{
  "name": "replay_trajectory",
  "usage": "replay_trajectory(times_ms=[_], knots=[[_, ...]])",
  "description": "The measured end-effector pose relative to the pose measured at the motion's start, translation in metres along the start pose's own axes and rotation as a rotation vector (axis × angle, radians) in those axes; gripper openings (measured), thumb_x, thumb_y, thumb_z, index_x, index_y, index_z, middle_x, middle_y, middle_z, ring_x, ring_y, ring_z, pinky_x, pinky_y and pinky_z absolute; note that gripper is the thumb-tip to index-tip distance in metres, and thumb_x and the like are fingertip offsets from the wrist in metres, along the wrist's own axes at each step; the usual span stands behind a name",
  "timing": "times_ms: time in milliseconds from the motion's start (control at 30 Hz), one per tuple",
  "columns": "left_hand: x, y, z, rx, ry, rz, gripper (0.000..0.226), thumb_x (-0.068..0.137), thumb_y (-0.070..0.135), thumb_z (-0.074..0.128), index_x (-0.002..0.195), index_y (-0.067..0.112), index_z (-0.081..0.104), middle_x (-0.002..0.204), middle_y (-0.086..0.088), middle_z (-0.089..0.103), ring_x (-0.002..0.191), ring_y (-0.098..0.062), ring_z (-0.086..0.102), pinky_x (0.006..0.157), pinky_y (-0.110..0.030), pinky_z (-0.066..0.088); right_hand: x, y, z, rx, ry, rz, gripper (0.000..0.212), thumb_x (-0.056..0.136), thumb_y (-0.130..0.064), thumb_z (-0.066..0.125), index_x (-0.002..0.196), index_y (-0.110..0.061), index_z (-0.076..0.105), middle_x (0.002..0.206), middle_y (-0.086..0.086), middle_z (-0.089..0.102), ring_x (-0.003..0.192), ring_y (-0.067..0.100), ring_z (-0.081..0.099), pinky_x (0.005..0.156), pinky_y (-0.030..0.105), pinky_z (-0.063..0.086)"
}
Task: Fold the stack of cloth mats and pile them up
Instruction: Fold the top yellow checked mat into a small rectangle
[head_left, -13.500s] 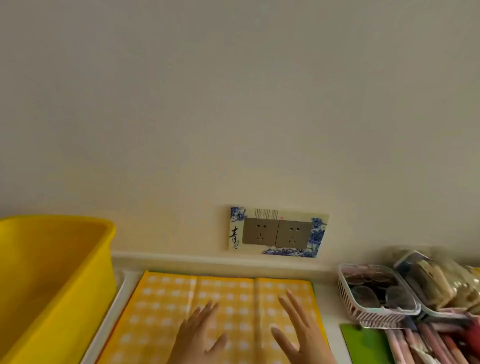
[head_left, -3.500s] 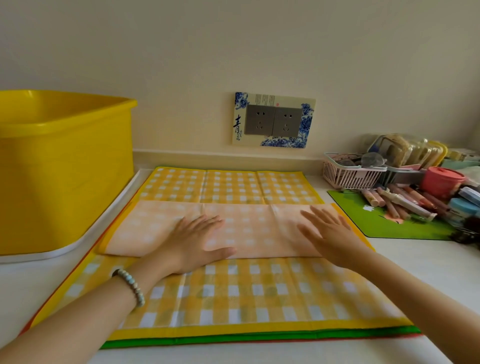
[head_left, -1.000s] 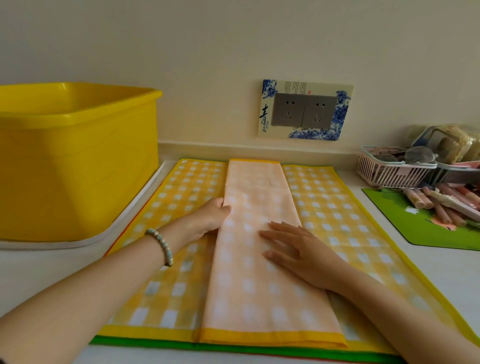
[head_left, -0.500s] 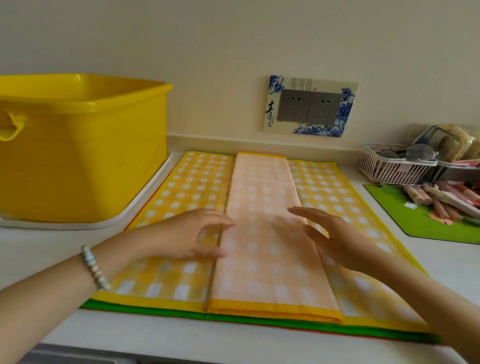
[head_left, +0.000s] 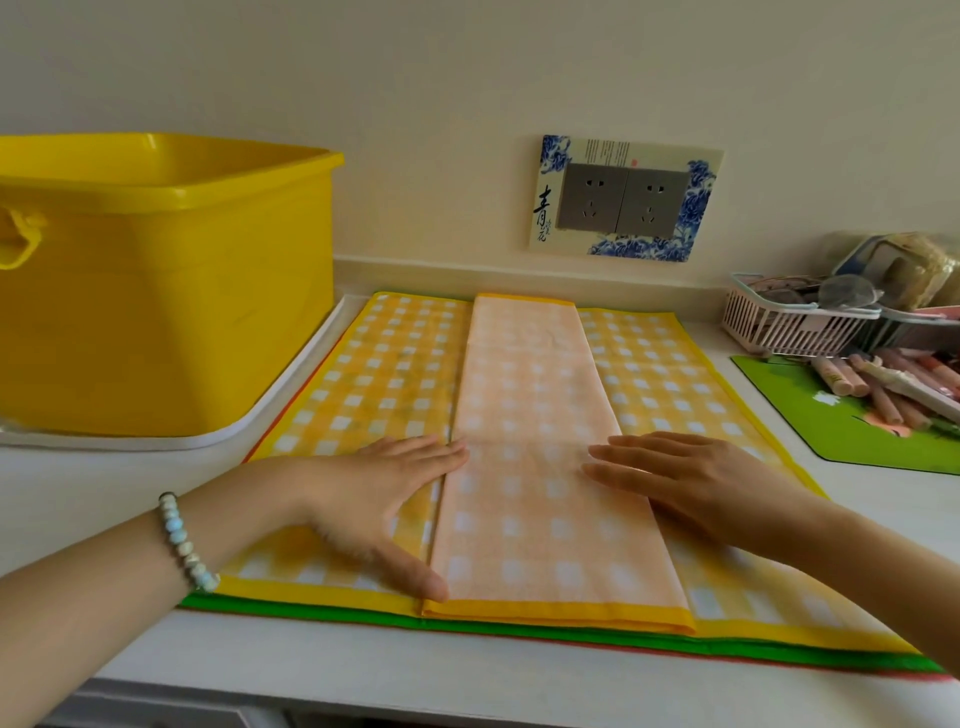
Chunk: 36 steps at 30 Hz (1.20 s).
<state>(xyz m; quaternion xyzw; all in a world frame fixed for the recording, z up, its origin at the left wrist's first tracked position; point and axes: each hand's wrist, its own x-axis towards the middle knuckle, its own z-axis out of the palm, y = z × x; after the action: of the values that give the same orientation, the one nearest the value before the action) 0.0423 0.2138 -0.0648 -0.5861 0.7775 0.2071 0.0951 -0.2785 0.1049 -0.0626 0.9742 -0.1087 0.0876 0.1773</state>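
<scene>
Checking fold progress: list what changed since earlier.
The folded mat, crosswise 3.5 s ago, now lies lengthwise toward the wall. The right hand slid from its middle to its right edge; the left hand rests flat at its left edge. The stack and yellow tub stayed put.

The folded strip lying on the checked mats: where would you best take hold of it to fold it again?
Probably the folded strip is best pinched at the two corners of its near yellow hem, coming from the front. It lies flat and long, running toward the wall, and that end is closest to the left hand and right hand.
</scene>
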Motion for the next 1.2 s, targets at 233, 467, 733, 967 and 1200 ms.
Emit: replay_trajectory(times_ms=[233,467,733,967,1200], knots=[[0.001,-0.005,0.005,-0.085,0.007,0.006,0.123,0.046,0.090,0.057,0.139,0.056,-0.017,0.143,0.037,-0.030,0.133,0.006,-0.031,0.116,-0.036,-0.004,0.003,0.001,0.008,0.302,-0.047,0.197,0.048,0.093,-0.018,0.056,0.135,-0.038,0.044,0.139,-0.017,0.044,0.127,0.008,0.048,0.100,0.028,0.045],[0.012,-0.014,-0.005,-0.760,0.272,0.021,0.057,0.081,0.076,0.023,0.125,0.047,0.044,0.124,0.040,0.047,0.117,0.020,0.038,0.095,-0.002,0.027,0.012,0.015,0.024,0.678,0.091,0.617,0.022,0.090,-0.027,0.057,0.105,-0.018,0.071,0.098,-0.005,0.072,0.090,0.010,0.067,0.077,0.035,0.052],[0.044,-0.026,-0.013,-0.737,0.519,-0.008,0.034,0.081,0.039,0.069,0.112,0.032,0.056,0.094,0.010,0.068,0.088,-0.002,0.063,0.075,-0.016,0.044,0.043,0.039,0.038,1.095,0.248,0.944,0.026,0.090,-0.031,0.057,0.074,-0.011,0.064,0.057,-0.006,0.065,0.052,0.009,0.063,0.043,0.022,0.048],[0.077,-0.012,-0.005,-0.693,0.780,-0.222,0.067,0.077,0.034,0.075,0.132,0.018,0.042,0.065,0.009,0.062,0.061,-0.001,0.057,0.061,-0.021,0.039,0.060,0.046,0.043,1.109,0.137,1.275,0.022,0.081,-0.033,0.071,0.071,-0.013,0.068,0.042,-0.005,0.060,0.028,0.008,0.049,0.032,0.011,0.035],[0.066,0.012,-0.007,-0.197,0.775,0.107,0.032,0.094,0.026,0.054,0.126,0.029,0.058,0.123,0.008,0.053,0.118,-0.010,0.046,0.101,-0.023,0.034,0.066,0.044,0.036,1.086,0.091,1.318,0.025,0.079,-0.029,0.074,0.079,-0.005,0.067,0.052,0.005,0.062,0.029,0.011,0.049,0.033,0.013,0.037]])
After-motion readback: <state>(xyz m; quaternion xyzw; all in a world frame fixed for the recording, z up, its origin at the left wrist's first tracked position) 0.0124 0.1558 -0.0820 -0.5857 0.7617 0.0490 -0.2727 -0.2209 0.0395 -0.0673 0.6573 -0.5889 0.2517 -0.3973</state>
